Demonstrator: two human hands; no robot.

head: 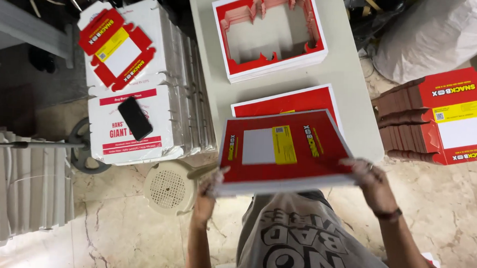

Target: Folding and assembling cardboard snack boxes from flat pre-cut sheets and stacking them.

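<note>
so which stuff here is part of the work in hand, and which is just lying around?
In hand:
left hand
right hand
held red sheet stack
red stack beneath
cut-out frame stack

Lying about:
black phone
white box stack
round stool

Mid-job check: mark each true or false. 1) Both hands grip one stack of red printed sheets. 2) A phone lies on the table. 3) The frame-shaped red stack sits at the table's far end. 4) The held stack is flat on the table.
1) True: the left hand and right hand hold the stack of red sheets by its sides.
2) False: the black phone lies on the white cartons left of the table.
3) True: the cut-out red stack is there.
4) False: it is raised, tilted, over the near edge.
</note>
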